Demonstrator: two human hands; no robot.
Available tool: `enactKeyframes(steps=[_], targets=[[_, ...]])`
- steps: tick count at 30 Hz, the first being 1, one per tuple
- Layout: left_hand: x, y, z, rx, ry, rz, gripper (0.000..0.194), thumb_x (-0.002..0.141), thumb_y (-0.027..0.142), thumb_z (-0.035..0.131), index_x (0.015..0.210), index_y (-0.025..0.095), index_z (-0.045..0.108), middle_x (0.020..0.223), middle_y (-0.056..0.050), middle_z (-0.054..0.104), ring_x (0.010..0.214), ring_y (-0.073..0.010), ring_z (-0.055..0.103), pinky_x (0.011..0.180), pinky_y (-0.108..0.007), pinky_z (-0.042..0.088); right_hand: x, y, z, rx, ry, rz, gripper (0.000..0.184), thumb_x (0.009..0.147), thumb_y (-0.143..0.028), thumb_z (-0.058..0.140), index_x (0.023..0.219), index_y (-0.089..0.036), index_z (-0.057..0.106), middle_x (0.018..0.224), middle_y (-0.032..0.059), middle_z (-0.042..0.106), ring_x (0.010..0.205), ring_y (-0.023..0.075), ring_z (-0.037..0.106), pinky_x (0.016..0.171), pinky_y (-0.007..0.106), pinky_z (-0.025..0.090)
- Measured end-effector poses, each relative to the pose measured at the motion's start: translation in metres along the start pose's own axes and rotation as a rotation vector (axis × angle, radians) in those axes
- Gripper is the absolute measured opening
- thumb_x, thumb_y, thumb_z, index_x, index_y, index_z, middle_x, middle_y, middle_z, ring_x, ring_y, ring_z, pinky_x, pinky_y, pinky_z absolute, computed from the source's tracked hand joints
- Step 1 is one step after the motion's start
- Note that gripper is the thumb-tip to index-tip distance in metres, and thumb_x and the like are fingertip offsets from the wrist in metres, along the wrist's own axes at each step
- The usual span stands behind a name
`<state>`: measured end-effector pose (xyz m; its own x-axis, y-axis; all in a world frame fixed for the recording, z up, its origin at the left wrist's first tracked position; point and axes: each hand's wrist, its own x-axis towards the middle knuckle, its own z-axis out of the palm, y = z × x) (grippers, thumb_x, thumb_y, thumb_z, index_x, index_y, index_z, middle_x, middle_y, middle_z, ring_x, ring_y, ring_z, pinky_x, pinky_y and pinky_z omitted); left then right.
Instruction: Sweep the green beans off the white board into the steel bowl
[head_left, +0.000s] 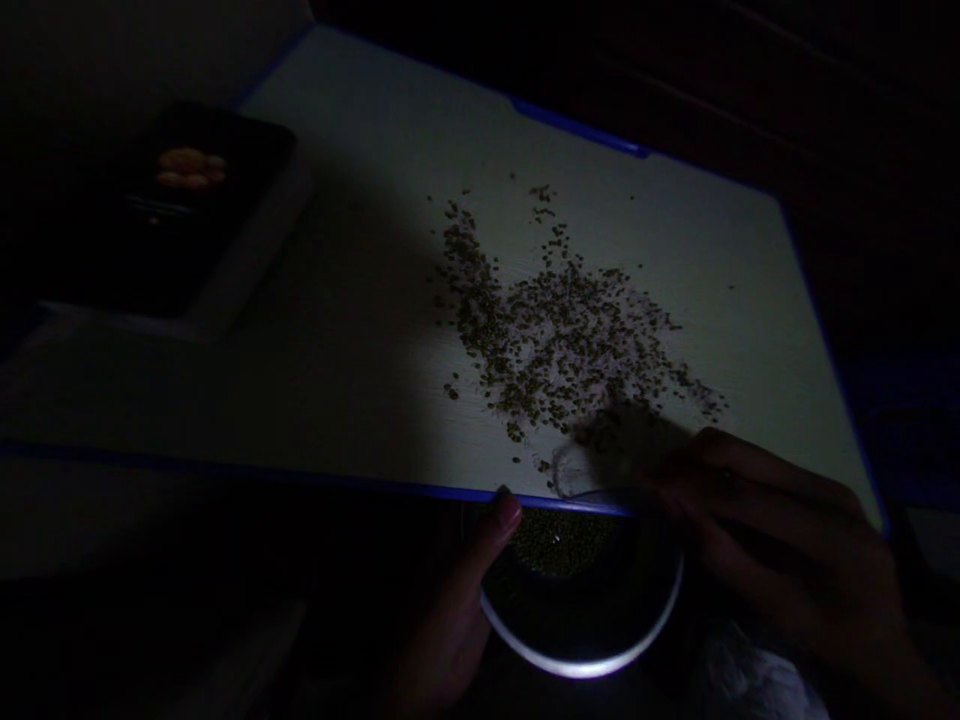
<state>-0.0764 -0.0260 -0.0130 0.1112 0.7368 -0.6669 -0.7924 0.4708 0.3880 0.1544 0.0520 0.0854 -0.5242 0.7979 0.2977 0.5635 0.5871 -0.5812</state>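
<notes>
The scene is very dark. Many small brownish seeds point(559, 325) lie scattered on a pale board with a blue edge point(360, 300). Below the board's near edge, my left hand point(457, 610) grips the rim of a round metal bowl point(592, 640) that holds more seeds; its thumb rests on the rim. My right hand point(772, 540) is at the board's near edge, fingers closed around a small pale, blurred piece point(592, 455) that touches the seed pile just above the bowl.
A dark phone point(176, 205) with an orange spot on its screen lies on a pale flat object at the board's far left. Something whitish and crumpled point(750, 680) shows under my right wrist. Everything around the board is black.
</notes>
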Motion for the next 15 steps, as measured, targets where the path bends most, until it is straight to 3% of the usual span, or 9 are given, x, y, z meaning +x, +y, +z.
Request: enactKeyframes(steps=[8, 15], targets=[[0.0027, -0.0008, -0.0004, 0.010, 0.002, -0.010, 0.102, 0.084, 0.050, 0.104, 0.174, 0.037, 0.058, 0.163, -0.010, 0.079, 0.167, -0.0470, 0.056, 0.139, -0.064, 0.046, 0.0010, 0.0000, -0.0007, 0.003, 0.034, 0.002, 0.022, 0.103, -0.012, 0.075, 0.117, -0.025, 0.085, 0.099, 0.0036, 0.086, 0.080, 0.0146, 0.084, 0.066, 0.019, 0.068], [0.0019, 0.0011, 0.0013, -0.005, -0.043, 0.005, 0.098, 0.090, 0.049, 0.100, 0.177, 0.041, 0.055, 0.162, -0.007, 0.080, 0.169, -0.0442, 0.054, 0.142, -0.062, 0.042, 0.0047, -0.0016, 0.0003, -0.010, 0.030, 0.003, 0.019, 0.103, -0.012, 0.076, 0.111, -0.026, 0.086, 0.098, 0.0035, 0.087, 0.079, 0.0150, 0.085, 0.065, 0.018, 0.068]])
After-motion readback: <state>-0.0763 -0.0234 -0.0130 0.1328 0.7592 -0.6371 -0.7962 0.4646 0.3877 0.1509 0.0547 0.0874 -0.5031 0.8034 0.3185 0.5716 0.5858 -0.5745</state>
